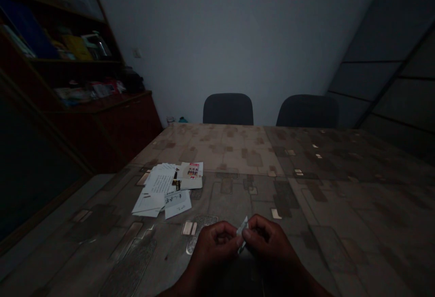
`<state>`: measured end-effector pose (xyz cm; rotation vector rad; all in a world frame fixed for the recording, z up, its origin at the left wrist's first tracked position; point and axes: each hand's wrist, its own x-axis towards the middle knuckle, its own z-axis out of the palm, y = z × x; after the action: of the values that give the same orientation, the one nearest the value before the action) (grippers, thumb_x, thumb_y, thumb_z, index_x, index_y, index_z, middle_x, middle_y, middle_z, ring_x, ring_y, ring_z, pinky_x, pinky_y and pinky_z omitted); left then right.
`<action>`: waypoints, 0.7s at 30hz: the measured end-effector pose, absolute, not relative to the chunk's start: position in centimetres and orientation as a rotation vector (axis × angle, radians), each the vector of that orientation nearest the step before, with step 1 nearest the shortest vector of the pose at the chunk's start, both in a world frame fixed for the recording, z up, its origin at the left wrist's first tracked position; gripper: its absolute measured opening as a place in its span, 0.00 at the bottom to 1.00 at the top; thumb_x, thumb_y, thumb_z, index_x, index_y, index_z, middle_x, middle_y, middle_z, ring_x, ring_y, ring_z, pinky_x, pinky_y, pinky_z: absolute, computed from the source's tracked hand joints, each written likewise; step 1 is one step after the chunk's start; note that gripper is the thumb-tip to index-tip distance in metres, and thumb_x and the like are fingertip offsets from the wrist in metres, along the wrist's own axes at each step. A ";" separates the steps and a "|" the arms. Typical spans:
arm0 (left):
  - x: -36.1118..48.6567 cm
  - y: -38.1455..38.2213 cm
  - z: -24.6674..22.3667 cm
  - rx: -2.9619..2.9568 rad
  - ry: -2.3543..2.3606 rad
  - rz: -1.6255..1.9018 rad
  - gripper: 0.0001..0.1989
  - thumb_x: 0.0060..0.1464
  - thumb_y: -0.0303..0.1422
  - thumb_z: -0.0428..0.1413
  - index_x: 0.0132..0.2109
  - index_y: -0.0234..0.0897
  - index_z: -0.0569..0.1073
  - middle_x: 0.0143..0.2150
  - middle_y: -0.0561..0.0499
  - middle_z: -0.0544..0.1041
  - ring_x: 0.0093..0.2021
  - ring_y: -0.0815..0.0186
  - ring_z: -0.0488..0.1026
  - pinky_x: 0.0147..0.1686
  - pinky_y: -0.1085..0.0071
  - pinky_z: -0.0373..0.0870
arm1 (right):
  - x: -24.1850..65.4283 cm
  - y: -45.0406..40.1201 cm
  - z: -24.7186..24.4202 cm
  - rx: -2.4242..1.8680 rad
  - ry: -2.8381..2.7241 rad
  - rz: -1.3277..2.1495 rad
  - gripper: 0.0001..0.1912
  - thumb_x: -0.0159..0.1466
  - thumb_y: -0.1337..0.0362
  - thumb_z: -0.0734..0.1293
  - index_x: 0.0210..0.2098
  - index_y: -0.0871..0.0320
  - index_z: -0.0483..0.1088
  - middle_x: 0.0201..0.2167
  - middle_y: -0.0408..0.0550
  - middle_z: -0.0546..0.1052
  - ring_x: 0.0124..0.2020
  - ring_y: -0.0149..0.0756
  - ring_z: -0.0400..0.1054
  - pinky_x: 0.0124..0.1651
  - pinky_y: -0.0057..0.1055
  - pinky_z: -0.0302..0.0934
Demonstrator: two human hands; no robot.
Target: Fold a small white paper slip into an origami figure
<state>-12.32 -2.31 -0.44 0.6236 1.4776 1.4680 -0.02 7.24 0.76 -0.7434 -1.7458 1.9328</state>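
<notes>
Close to me, above the near part of the table, my left hand (pixel 217 241) and my right hand (pixel 268 236) meet around a small piece of white paper (pixel 243 227). Both hands are closed, pinching the paper between thumbs and fingers. It looks folded, with a pointed tip sticking up; its lower part is dark and partly hidden by the thumbs. Farther off to the left lies a loose pile of white printed cards (pixel 157 188). One card with handwriting-like black script (pixel 178 203) rests at the pile's near side, and another bears a red picture (pixel 193 170).
A patterned cloth covers the table (pixel 231 147). Two dark chairs (pixel 228 109) stand at its far edge, before a pale wall. On the left is a dark red cabinet (pixel 129 124) with filled shelves. The room is dim.
</notes>
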 end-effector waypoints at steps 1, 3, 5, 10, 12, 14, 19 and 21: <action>-12.3 -2.3 -0.5 0.629 1.477 1.472 0.22 0.37 0.47 0.67 0.24 0.32 0.72 0.19 0.55 0.68 0.20 0.72 0.61 0.22 0.77 0.55 | 0.0 7.2 0.8 -0.733 -1.746 1.932 0.20 0.54 0.49 0.70 0.24 0.59 0.64 0.19 0.37 0.61 0.22 0.27 0.51 0.26 0.25 0.45; -12.3 -2.4 -0.8 0.655 1.488 1.479 0.20 0.39 0.46 0.66 0.25 0.32 0.72 0.19 0.55 0.67 0.20 0.72 0.61 0.22 0.77 0.55 | 0.0 7.2 1.0 -0.719 -1.751 1.926 0.21 0.55 0.48 0.70 0.24 0.59 0.64 0.19 0.37 0.61 0.22 0.27 0.51 0.26 0.25 0.45; -12.2 -2.5 -1.1 0.693 1.515 1.490 0.18 0.42 0.44 0.65 0.26 0.32 0.73 0.20 0.55 0.68 0.21 0.72 0.61 0.22 0.77 0.55 | 0.0 7.2 1.1 -0.714 -1.755 1.912 0.21 0.55 0.48 0.70 0.24 0.59 0.63 0.19 0.36 0.60 0.22 0.27 0.51 0.26 0.25 0.46; -12.1 -2.9 -0.5 0.793 1.674 1.475 0.11 0.45 0.38 0.61 0.26 0.33 0.74 0.20 0.55 0.68 0.22 0.70 0.61 0.23 0.76 0.56 | -0.1 7.4 1.2 -0.703 -1.748 1.904 0.21 0.55 0.47 0.69 0.24 0.58 0.63 0.20 0.37 0.60 0.23 0.28 0.52 0.27 0.25 0.48; -12.2 -3.0 0.2 0.900 1.774 1.458 0.10 0.47 0.36 0.60 0.24 0.34 0.74 0.21 0.54 0.69 0.23 0.69 0.64 0.24 0.75 0.58 | -0.2 7.5 1.2 -0.692 -1.747 1.894 0.21 0.55 0.47 0.69 0.24 0.59 0.64 0.20 0.37 0.61 0.23 0.28 0.53 0.28 0.25 0.49; -12.3 -3.1 0.8 1.015 1.844 1.443 0.09 0.47 0.34 0.59 0.24 0.35 0.74 0.22 0.52 0.72 0.25 0.67 0.66 0.26 0.75 0.59 | -0.2 7.5 1.1 -0.698 -1.743 1.887 0.20 0.55 0.48 0.69 0.23 0.59 0.64 0.20 0.37 0.62 0.23 0.28 0.53 0.28 0.25 0.49; -12.3 -3.0 0.7 1.023 1.781 1.420 0.08 0.49 0.35 0.58 0.26 0.35 0.74 0.21 0.55 0.69 0.24 0.68 0.63 0.25 0.76 0.59 | -0.2 7.5 0.9 -0.712 -1.751 1.893 0.18 0.57 0.50 0.68 0.24 0.58 0.65 0.20 0.37 0.61 0.24 0.29 0.53 0.28 0.25 0.49; -12.2 -3.0 0.5 1.008 1.779 1.398 0.08 0.48 0.34 0.58 0.26 0.35 0.74 0.21 0.56 0.68 0.24 0.69 0.62 0.25 0.76 0.59 | -0.1 7.5 0.8 -0.686 -1.755 1.871 0.17 0.56 0.51 0.69 0.27 0.59 0.67 0.22 0.38 0.63 0.24 0.29 0.55 0.28 0.25 0.50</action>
<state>-12.21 -2.98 0.50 1.0076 1.7792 1.3976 -0.14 7.47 0.84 -0.6856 -1.7555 1.8708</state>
